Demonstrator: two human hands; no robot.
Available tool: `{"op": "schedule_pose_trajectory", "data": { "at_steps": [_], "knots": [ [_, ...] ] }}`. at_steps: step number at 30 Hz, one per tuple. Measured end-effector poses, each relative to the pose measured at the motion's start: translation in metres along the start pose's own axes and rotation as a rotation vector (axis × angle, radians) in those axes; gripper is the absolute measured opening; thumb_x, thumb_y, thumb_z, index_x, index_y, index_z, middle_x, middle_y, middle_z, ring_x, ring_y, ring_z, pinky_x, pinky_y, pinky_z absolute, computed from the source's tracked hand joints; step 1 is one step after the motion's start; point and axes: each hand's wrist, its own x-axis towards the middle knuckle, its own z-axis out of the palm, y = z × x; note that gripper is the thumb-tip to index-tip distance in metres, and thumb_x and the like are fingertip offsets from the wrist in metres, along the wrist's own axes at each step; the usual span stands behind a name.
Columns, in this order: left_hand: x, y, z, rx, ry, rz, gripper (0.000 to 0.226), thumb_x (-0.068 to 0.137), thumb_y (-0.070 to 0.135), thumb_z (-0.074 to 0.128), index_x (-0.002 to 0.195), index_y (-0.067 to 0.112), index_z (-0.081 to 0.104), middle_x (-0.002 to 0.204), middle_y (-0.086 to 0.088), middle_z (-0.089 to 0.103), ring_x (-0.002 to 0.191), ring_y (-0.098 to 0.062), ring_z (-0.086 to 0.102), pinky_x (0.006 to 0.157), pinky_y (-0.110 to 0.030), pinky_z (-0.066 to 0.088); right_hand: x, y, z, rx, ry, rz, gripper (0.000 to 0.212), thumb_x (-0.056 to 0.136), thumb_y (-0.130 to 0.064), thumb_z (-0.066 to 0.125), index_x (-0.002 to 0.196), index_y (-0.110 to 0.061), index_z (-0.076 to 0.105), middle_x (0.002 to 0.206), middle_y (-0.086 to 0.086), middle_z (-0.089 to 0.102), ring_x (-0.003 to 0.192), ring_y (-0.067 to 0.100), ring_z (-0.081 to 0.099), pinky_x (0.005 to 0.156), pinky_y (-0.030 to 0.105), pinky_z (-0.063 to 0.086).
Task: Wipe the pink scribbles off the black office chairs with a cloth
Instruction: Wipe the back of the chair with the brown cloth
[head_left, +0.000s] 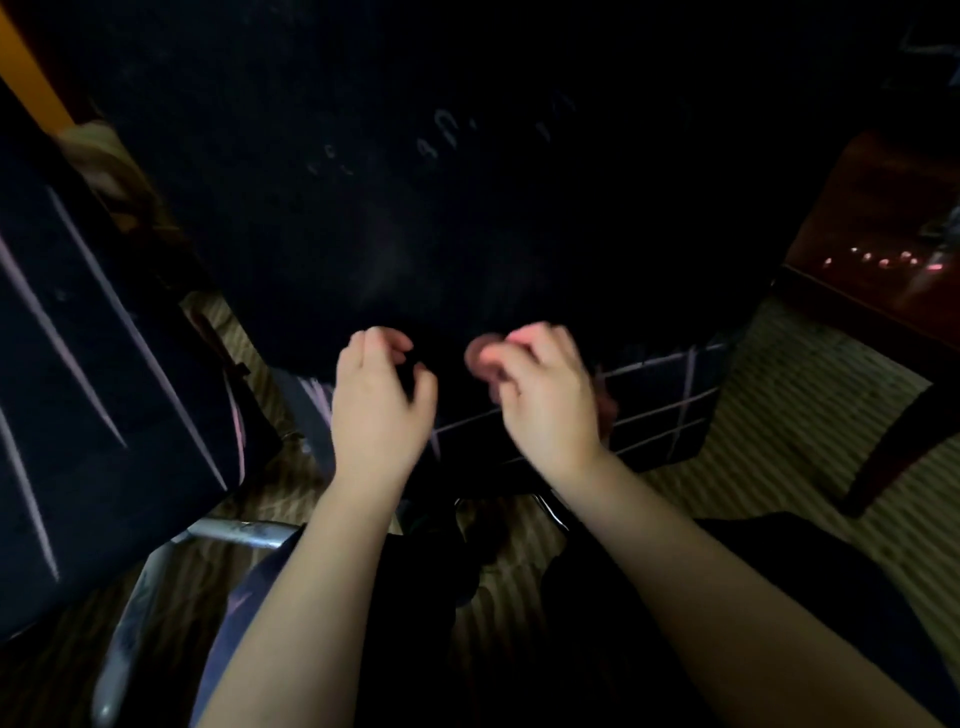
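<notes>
Head view: the right hand pinches a bunched pinkish cloth at its fingertips against the lower edge of the black chair back, just above pink grid lines. The left hand beside it has curled fingers, but whether it grips anything is lost in the dark; a second chair with pink streaks is cut off at the left

Scene dim overall. Chair back nearly lost in black shadow. Both hands show motion blur. Wide-angle bending at frame edges. Small pink glints on the dark wooden furniture, right.
</notes>
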Motion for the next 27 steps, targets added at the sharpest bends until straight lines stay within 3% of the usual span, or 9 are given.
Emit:
{"op": "schedule_pose_trajectory", "data": {
  "at_steps": [3,9,11,14,16,19,23,25,27],
  "knots": [
    [-0.007,0.008,0.007,-0.012,-0.079,0.047,0.019,0.081,0.011,0.059,0.099,0.013,0.054,0.096,0.001,0.053,0.093,-0.019,0.050,0.082,-0.035,0.044,-0.009,0.003,0.001,-0.002,-0.107,-0.045,0.029,0.066,0.006,0.065,0.089,-0.011,0.071,0.092,0.007,0.060,0.086,0.028,0.054,0.071,0.038,0.052],
    [-0.007,0.010,0.012,-0.033,-0.122,0.056,0.018,0.083,0.013,0.058,0.100,0.016,0.054,0.097,0.006,0.053,0.094,-0.015,0.050,0.080,-0.029,0.042,0.035,0.025,-0.048,0.034,0.336,0.143,0.023,0.077,0.000,0.066,0.096,-0.010,0.073,0.101,0.010,0.061,0.095,0.024,0.053,0.088,0.022,0.040],
    [-0.006,0.012,0.014,-0.040,-0.131,0.057,0.018,0.083,0.012,0.058,0.101,0.016,0.055,0.098,0.005,0.053,0.095,-0.016,0.050,0.080,-0.030,0.042,0.023,0.024,-0.035,0.025,0.256,0.097,0.027,0.073,0.001,0.064,0.096,-0.010,0.072,0.100,0.010,0.060,0.093,0.027,0.053,0.087,0.028,0.042],
    [-0.005,0.018,0.018,-0.039,-0.139,0.076,0.019,0.083,0.010,0.057,0.101,0.014,0.055,0.100,0.002,0.055,0.096,-0.018,0.051,0.081,-0.032,0.043,-0.013,0.020,-0.003,-0.031,-0.070,-0.067,0.027,0.071,-0.001,0.053,0.090,-0.008,0.070,0.094,0.011,0.060,0.086,0.031,0.053,0.074,0.039,0.050],
    [-0.005,0.022,0.021,-0.038,-0.142,0.109,0.019,0.083,0.009,0.057,0.101,0.014,0.056,0.100,0.002,0.056,0.095,-0.018,0.052,0.081,-0.031,0.043,-0.021,0.022,-0.001,-0.042,-0.170,-0.093,0.025,0.071,0.002,0.054,0.088,-0.007,0.069,0.092,0.011,0.059,0.085,0.031,0.053,0.069,0.041,0.052],
    [-0.006,0.026,0.025,-0.007,-0.167,0.162,0.019,0.083,0.010,0.057,0.101,0.014,0.056,0.099,0.002,0.056,0.093,-0.017,0.050,0.078,-0.033,0.044,0.002,0.029,-0.032,0.000,0.054,0.000,0.030,0.069,0.004,0.064,0.094,-0.010,0.071,0.096,0.011,0.060,0.089,0.032,0.054,0.085,0.034,0.044],
    [-0.002,0.034,0.030,-0.002,-0.159,0.197,0.017,0.083,0.010,0.057,0.100,0.014,0.057,0.093,0.004,0.053,0.089,-0.012,0.047,0.074,-0.028,0.041,0.044,0.051,-0.080,-0.019,0.384,0.167,0.023,0.077,-0.003,0.064,0.097,-0.010,0.072,0.101,0.013,0.059,0.096,0.030,0.057,0.088,0.032,0.044],
    [-0.001,0.040,0.033,-0.005,-0.148,0.203,0.017,0.082,0.011,0.057,0.099,0.014,0.057,0.092,0.003,0.053,0.089,-0.013,0.047,0.074,-0.028,0.041,0.035,0.053,-0.069,-0.013,0.327,0.125,0.024,0.075,-0.002,0.064,0.097,-0.009,0.072,0.099,0.013,0.059,0.094,0.030,0.056,0.086,0.034,0.045],
    [0.000,0.044,0.038,-0.003,-0.160,0.202,0.018,0.081,0.011,0.057,0.099,0.013,0.056,0.093,0.001,0.054,0.089,-0.017,0.049,0.074,-0.033,0.044,0.005,0.055,-0.042,-0.043,0.078,0.006,0.029,0.068,0.003,0.063,0.093,-0.009,0.070,0.096,0.012,0.058,0.090,0.030,0.053,0.083,0.033,0.045]
  ]
}}
